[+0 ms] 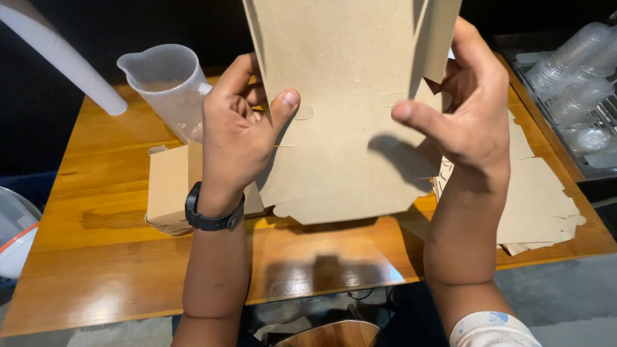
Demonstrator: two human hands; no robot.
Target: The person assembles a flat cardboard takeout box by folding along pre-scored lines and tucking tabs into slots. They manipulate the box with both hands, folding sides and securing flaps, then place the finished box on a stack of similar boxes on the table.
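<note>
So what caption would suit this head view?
Both hands, left hand and right hand, hold a flat cardboard box blank above a wooden table.

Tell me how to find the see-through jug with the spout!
Start at the orange-brown wooden table and look to its far left corner, just behind the left hand. There stands the clear plastic measuring jug, upright, by a folded brown cardboard box. It is the only see-through thing on the table; everything else on it is flat brown cardboard.
</note>
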